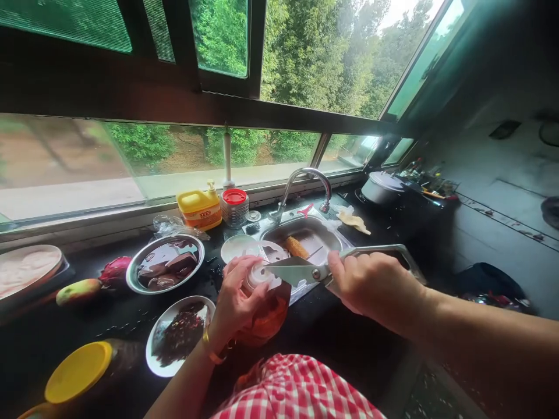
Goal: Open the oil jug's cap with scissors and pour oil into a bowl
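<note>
As we look down from the head view, our left hand (238, 299) curls around the top of a reddish bottle (271, 319) just in front of the sink (322, 230). Our right hand (371, 282) is wrapped firmly around the handles of metal scissors (297, 274), blades pointing at the bottle's top. A bowl (131, 271) stands left of the sink.

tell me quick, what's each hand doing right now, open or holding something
Left hand: closed, holding a reddish container by its top.
Right hand: closed, holding scissors.
</note>
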Tool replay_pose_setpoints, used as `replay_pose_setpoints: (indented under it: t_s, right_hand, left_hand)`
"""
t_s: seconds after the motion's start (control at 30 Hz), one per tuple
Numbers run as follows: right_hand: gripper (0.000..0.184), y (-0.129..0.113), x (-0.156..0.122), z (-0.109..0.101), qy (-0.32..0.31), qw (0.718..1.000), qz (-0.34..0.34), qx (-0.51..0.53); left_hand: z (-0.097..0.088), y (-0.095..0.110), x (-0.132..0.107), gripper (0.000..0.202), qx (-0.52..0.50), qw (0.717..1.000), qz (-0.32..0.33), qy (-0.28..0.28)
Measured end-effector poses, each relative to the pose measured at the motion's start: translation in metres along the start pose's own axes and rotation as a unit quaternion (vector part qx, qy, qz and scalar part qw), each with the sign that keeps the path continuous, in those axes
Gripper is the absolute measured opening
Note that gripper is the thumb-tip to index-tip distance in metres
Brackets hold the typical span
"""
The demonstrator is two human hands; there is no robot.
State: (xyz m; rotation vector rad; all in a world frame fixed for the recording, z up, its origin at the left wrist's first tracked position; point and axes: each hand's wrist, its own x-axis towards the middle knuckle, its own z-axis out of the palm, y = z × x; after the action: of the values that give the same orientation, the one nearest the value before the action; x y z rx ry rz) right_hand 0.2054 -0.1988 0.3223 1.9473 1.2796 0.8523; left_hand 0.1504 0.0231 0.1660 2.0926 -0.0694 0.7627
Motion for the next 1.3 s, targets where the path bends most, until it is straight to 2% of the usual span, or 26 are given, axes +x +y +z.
replay_pose_setpoints:
  t_s: [0.23,0.47,0.57,0.7,0.8,1.07,1.17,1.3]
  right_hand:
    - [0.013,0.030,0.013,0.015,0.094,0.993,-0.064,-0.027]
    - [0.011,0.051,0.032,0.046,0.180,0.976,-0.120,0.000]
    - [0.010,0.053,0.038,0.049,0.185,0.974,-0.127,0.028]
    - [0.016,0.062,0.044,0.041,0.127,0.981,-0.137,0.058]
    - [0.018,0.070,0.047,0.042,0.112,0.979,-0.155,0.071]
    - [0.020,0.069,0.047,0.066,0.223,0.961,-0.137,0.087]
    - [0.021,0.069,0.048,0.061,0.202,0.964,-0.147,0.092]
    - [0.021,0.073,0.055,0.043,0.082,0.973,-0.181,0.115]
  left_hand:
    - [-0.001,0.006,-0.001,0.035,-0.022,0.999,-0.044,-0.008]
    - [0.003,0.030,-0.004,0.037,0.044,0.991,-0.124,0.025]
    - [0.012,0.041,-0.007,0.039,0.079,0.982,-0.160,0.055]
    - [0.028,0.050,-0.009,0.037,0.078,0.971,-0.193,0.117]
    - [0.032,0.054,-0.008,0.037,0.067,0.968,-0.200,0.133]
    - [0.023,0.057,-0.004,0.041,0.050,0.969,-0.222,0.094]
    - [0.024,0.056,-0.006,0.041,0.038,0.970,-0.218,0.100]
    - [0.026,0.057,-0.007,0.040,0.052,0.966,-0.235,0.098]
